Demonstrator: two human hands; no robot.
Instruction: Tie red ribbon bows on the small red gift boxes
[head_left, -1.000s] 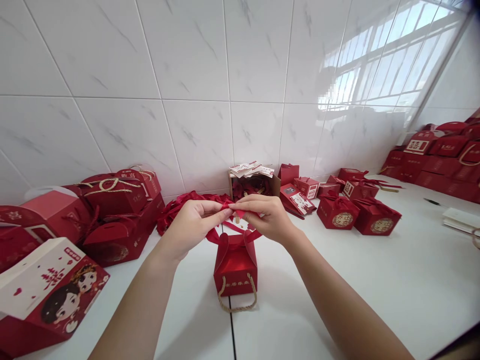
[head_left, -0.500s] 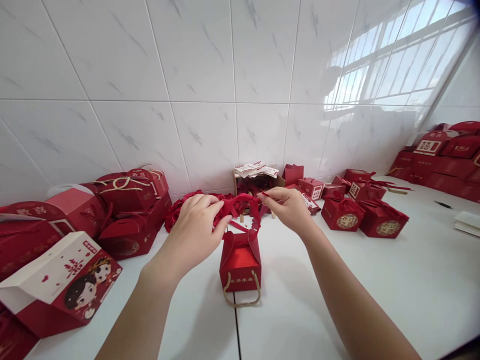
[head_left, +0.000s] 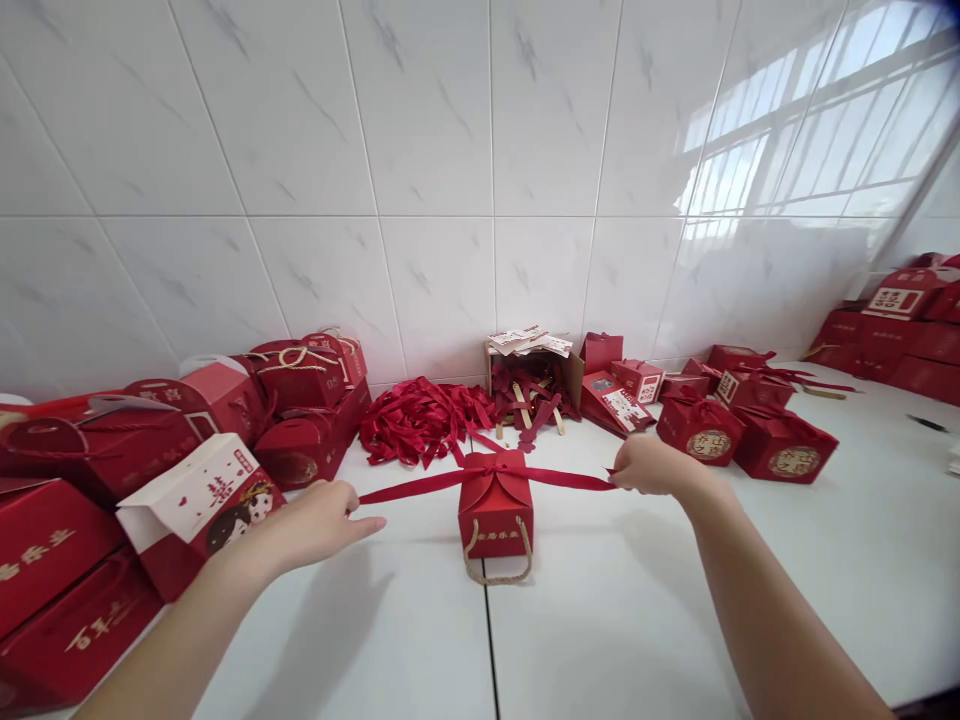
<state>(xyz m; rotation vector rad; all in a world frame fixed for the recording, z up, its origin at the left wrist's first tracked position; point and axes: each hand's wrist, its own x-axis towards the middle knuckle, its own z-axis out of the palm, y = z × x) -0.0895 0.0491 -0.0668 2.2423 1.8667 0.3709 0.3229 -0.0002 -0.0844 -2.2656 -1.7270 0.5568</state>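
A small red gift box (head_left: 495,510) stands upright in the middle of the table, a twisted rope handle (head_left: 498,579) hanging at its front. Across its gathered top runs a red ribbon (head_left: 420,485), crossed at the centre and stretched taut to both sides. My left hand (head_left: 324,520) is closed on the ribbon's left end, its thumb sticking out. At the right end, my right hand (head_left: 649,465) pinches the ribbon between thumb and fingers. Behind the box lies a heap of loose red ribbons (head_left: 420,415).
An open carton (head_left: 574,380) by the tiled wall holds dark red pieces, with printed cards (head_left: 529,341) on top. Many red boxes (head_left: 315,435) crowd the left side. Two tied boxes (head_left: 784,445) stand at the right, with more stacked in the far right corner.
My hands have moved apart, left and right, and lower. The ribbon has gone from a loose loop above the box to a tight line, and the box's top flaps have drawn together.
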